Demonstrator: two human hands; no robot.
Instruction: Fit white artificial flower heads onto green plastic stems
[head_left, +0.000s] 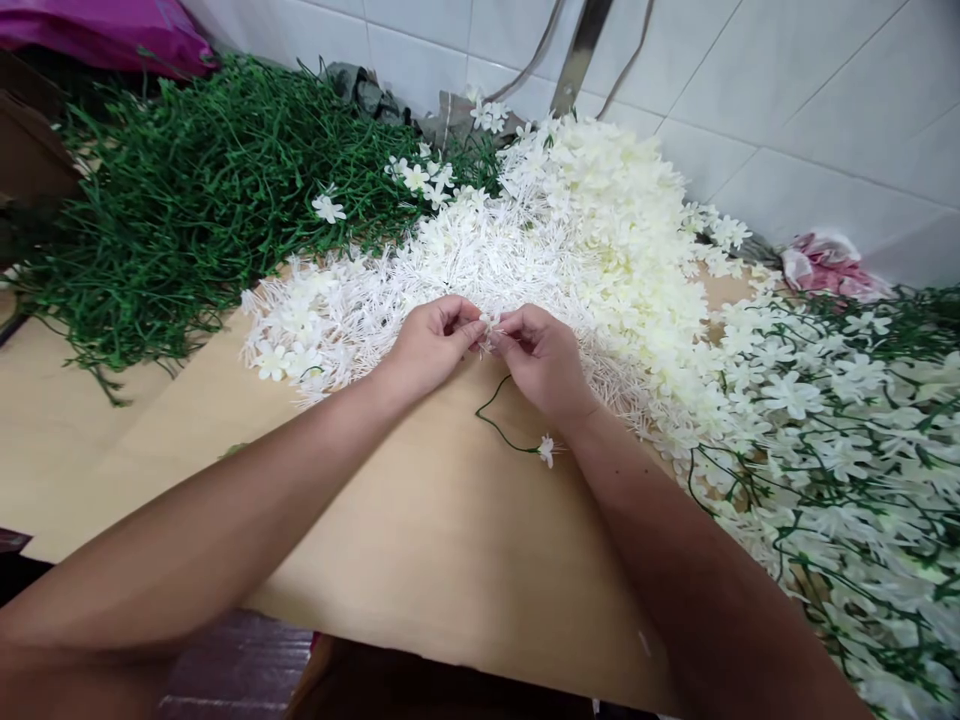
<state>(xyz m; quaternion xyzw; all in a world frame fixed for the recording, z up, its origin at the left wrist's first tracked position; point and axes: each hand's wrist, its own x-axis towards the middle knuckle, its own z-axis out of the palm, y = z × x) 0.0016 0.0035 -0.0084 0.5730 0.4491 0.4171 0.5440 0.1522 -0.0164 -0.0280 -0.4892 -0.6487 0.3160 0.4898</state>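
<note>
My left hand (437, 338) and my right hand (541, 358) meet over the near edge of a white pile, fingertips pinched together on a small white artificial flower (491, 328). Fingers partly cover that flower. Below my right hand a thin green stem (487, 418) curves down onto the board, with a white blossom (547, 450) at its lower end. Its upper end runs up behind my right hand. Just beyond the hands lie many loose white stamen pieces (390, 300), and cream-white petals (630, 220) are heaped behind to the right.
A large heap of bare green stems (225, 190) covers the back left. Finished-looking white flowers on stems (847, 430) spread along the right. Under everything is a tan board (420, 520). A tiled wall (795, 90) stands behind, and a magenta bag (112, 35) lies at the far left.
</note>
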